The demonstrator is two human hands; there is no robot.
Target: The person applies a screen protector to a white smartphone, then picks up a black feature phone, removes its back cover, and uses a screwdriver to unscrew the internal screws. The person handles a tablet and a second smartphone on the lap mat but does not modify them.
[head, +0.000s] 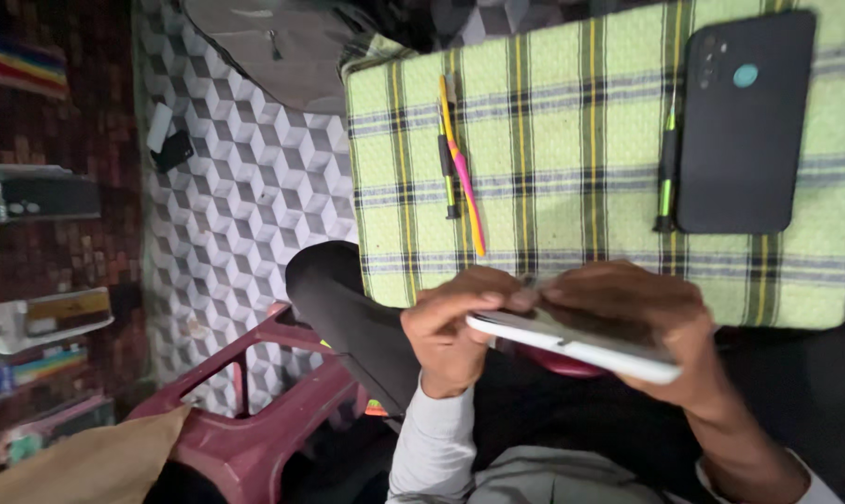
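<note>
Hands meet low in the centre of the frame over a white phone, which the person holds flat and edge-on above their lap. The left hand curls around the phone's left end, thumb and fingers pinched on its corner. The right hand lies over the top of the phone with the fingers bent down, their tips pressed against the upper edge where they meet the left thumb. Something thin may be caught between the fingertips there, but it is too small to tell.

Above the hands, a green checked cloth covers the work surface in the upper right of the frame. On it lie a pink and yellow prying tool and, just beside it, a small dark screwdriver. Further right, a green-handled screwdriver rests against the left side of a dark phone lying back up. A dark red plastic stool stands at the lower left, over a floor patterned in grey cubes.

By the look of it, the step in hand is working at the seam along the white phone's edge, as if to part the back or the screen from the body. The next move would seem to call for steady, gentle pressure at that seam, with the left hand gripping the phone firmly so it does not twist or slip.
</note>
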